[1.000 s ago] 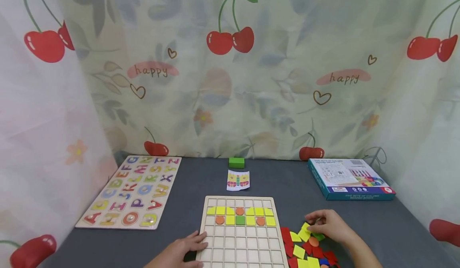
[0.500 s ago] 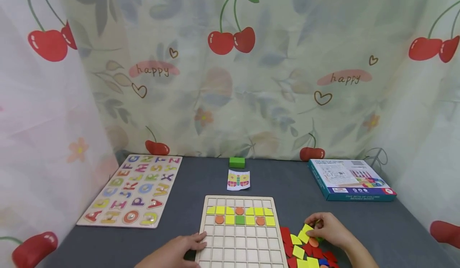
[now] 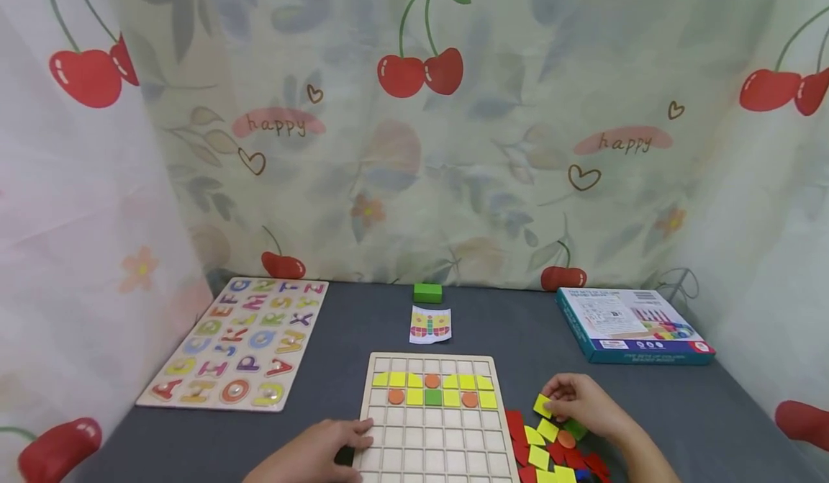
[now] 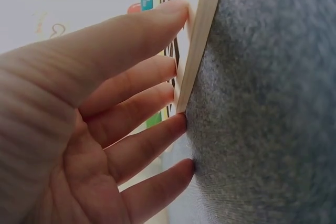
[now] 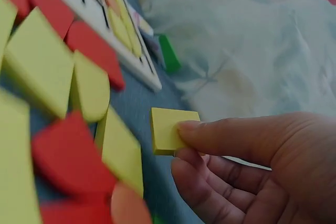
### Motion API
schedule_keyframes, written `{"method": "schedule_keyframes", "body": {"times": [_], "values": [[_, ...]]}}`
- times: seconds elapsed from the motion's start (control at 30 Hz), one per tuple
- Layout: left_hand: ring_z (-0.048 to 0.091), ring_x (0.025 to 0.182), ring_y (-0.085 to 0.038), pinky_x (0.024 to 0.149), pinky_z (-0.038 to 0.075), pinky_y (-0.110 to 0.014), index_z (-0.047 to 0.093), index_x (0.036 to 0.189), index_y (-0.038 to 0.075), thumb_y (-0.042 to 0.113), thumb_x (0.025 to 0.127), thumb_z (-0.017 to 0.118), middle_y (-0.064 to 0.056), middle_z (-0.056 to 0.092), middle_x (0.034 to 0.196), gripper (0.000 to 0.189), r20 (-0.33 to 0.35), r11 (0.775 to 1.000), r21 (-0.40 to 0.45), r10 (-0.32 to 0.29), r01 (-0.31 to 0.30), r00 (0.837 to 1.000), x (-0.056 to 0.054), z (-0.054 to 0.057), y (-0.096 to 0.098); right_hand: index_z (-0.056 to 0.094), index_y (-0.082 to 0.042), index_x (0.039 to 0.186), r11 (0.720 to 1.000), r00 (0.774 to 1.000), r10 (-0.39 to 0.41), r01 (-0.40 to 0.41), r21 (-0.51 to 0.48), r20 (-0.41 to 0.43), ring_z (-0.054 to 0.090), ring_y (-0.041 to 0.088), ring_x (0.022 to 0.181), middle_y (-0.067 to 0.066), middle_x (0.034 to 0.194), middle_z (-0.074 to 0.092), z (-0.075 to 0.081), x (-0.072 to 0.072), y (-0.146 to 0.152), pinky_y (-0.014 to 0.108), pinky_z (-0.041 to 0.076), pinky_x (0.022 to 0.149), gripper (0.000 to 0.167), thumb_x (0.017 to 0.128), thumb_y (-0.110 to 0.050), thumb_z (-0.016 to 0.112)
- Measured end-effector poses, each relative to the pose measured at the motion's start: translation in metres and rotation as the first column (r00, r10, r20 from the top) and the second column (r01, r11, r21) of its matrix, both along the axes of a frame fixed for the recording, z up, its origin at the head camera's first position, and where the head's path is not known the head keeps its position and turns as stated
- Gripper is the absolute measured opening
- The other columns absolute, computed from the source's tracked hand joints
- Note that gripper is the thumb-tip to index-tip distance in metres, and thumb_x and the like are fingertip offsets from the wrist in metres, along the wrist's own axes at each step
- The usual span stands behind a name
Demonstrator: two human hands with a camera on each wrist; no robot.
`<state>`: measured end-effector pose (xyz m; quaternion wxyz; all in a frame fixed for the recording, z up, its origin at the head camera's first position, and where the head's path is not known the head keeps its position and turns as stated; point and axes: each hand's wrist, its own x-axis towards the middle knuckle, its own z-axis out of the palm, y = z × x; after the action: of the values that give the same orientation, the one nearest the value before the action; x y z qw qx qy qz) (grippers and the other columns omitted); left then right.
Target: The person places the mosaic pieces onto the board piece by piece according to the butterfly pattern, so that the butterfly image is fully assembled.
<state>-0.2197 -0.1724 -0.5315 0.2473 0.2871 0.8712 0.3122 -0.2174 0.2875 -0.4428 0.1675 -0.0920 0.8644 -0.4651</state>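
Between thumb and fingers, my right hand [image 3: 588, 405] pinches a yellow square tile [image 5: 164, 130], raised beside the loose pile. My left hand [image 3: 314, 453] rests at the left edge of the wooden grid board [image 3: 414, 438]; in the left wrist view its thumb [image 4: 157, 22] lies over the rim and its fingers are extended. Two of the board's upper rows carry yellow tiles, orange discs and a green square [image 3: 432, 396]. Right of the board lie loose red pieces [image 3: 514, 425], yellow pieces [image 3: 538, 457], an orange disc [image 3: 566, 439] and green ones partly under my right hand.
Behind the board lie a paper card [image 3: 430, 326] with a butterfly pattern and a green block [image 3: 427, 294]. An alphabet puzzle board [image 3: 242, 346] is at left. A flat boxed set [image 3: 635, 324] lies at back right. A printed curtain [image 3: 414, 181] surrounds the table.
My right hand has taken a yellow square from the pile and moved it slightly up and left, away from the others. My left hand stays at the board's edge.
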Motion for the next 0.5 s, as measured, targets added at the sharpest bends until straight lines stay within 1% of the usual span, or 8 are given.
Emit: {"method": "schedule_keyframes", "body": {"times": [0.17,0.3,0.4,0.5], "values": [[0.045,0.130,-0.025,0.096,0.046,-0.046,0.060,0.121,0.035,0.049,0.068,0.074,0.014,0.047,0.140,0.057,0.016,1.000,0.018,0.025,-0.025,1.000,0.004,0.004,0.003,0.062,0.004,0.099,0.999,0.998,0.025,-0.027,-0.042,-0.049,0.059,0.017,0.071,0.006,0.082,0.062,0.009,-0.012,-0.028,0.029,0.056,0.066,0.027,0.086,-0.019,0.066],[0.045,0.130,-0.027,0.096,0.045,-0.048,0.060,0.121,0.036,0.050,0.068,0.074,0.016,0.047,0.139,0.057,0.036,0.999,0.015,0.035,-0.036,0.999,0.003,0.003,0.004,0.063,0.003,0.099,0.997,0.995,0.051,-0.056,-0.054,-0.087,0.058,0.017,0.072,0.005,0.083,0.062,0.013,-0.023,-0.055,0.028,0.056,0.066,0.024,0.086,-0.017,0.066],[0.045,0.130,-0.027,0.096,0.046,-0.048,0.059,0.121,0.037,0.052,0.068,0.073,0.018,0.046,0.139,0.057,0.046,0.999,0.008,0.033,-0.034,0.998,0.002,0.000,0.004,0.064,0.004,0.099,0.993,0.993,0.075,-0.082,-0.083,-0.088,0.058,0.017,0.070,0.005,0.081,0.062,0.012,-0.028,-0.078,0.028,0.055,0.065,0.023,0.086,-0.015,0.066],[0.046,0.130,-0.027,0.095,0.047,-0.046,0.059,0.121,0.037,0.052,0.068,0.072,0.017,0.046,0.139,0.057,0.043,1.000,0.009,0.025,-0.026,0.999,0.001,-0.001,0.003,0.064,0.005,0.098,0.984,0.992,0.108,-0.117,-0.134,-0.072,0.058,0.015,0.066,0.004,0.080,0.062,0.010,-0.029,-0.104,0.028,0.054,0.063,0.022,0.086,-0.013,0.065]]}}
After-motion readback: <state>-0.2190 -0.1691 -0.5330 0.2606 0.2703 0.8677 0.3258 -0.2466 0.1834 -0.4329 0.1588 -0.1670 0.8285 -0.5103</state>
